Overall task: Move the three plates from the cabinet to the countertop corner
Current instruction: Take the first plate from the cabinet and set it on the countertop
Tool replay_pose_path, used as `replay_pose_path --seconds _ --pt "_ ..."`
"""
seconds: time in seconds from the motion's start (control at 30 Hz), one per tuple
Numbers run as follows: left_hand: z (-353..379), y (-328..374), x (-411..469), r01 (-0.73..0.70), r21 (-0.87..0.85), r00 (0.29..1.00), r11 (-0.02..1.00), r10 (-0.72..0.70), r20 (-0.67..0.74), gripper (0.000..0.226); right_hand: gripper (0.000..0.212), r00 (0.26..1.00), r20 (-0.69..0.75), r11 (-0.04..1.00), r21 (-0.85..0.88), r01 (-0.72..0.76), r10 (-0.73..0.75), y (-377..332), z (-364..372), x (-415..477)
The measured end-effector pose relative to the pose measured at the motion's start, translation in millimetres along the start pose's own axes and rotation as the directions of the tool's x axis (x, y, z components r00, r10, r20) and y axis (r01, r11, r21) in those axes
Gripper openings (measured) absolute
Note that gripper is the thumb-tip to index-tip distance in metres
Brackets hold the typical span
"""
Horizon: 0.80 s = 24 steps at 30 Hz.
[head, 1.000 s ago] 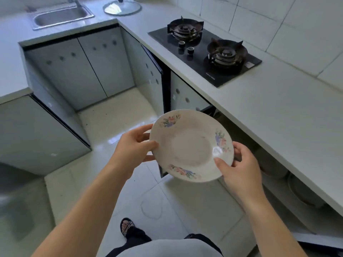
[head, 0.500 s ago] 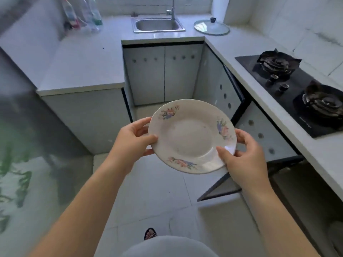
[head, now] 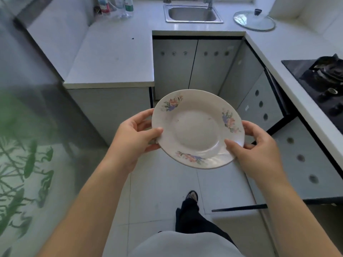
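Observation:
A white plate (head: 194, 130) with flower prints on its rim hangs in the air over the floor, held level between both hands. My left hand (head: 133, 138) grips its left edge, thumb on top and fingers underneath. On the right edge my right hand (head: 258, 149) grips the same way. An open cabinet door (head: 297, 160) stands at the right under the counter; the cabinet's inside is out of view. The white countertop (head: 111, 58) stretches ahead on the left toward the corner.
A sink (head: 193, 13) is set in the far counter, with a glass pot lid (head: 254, 20) to its right and bottles (head: 115, 6) to its left. A black gas hob (head: 323, 84) lies on the right counter. My foot (head: 192, 196) is on the tiled floor.
My view has swung left from the hob and open cabinet toward the sink and left counter. The plate stays held between both hands in front of me.

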State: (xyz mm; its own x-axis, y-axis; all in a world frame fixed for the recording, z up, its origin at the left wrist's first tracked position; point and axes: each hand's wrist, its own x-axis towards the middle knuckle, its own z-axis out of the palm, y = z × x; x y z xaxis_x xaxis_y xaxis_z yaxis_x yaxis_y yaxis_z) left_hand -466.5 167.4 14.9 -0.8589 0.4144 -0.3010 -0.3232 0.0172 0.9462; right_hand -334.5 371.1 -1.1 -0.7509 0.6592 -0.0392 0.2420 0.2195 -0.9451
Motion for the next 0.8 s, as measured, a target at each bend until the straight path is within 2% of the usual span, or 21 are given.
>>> replay_pose_path --seconds 0.4,0.6,0.8 --pt "113.3 54.4 207.4 0.005 0.065 0.995 0.998 -0.012 0.102 0.038 0.043 0.993 -0.098 0.995 0.082 -0.053 0.061 10.1 -42.2 216.0" --pt "181.3 97.0 311.7 -0.051 0.101 0.990 0.994 0.037 0.138 0.038 0.045 0.990 -0.137 0.993 0.116 -0.005 0.021 -4.1 -78.6 330.6" --pt "218.1 121.1 396.6 -0.055 0.111 0.988 0.992 0.038 0.149 0.039 0.043 0.990 -0.138 0.990 0.137 -0.022 0.042 -4.4 -86.1 417.5"
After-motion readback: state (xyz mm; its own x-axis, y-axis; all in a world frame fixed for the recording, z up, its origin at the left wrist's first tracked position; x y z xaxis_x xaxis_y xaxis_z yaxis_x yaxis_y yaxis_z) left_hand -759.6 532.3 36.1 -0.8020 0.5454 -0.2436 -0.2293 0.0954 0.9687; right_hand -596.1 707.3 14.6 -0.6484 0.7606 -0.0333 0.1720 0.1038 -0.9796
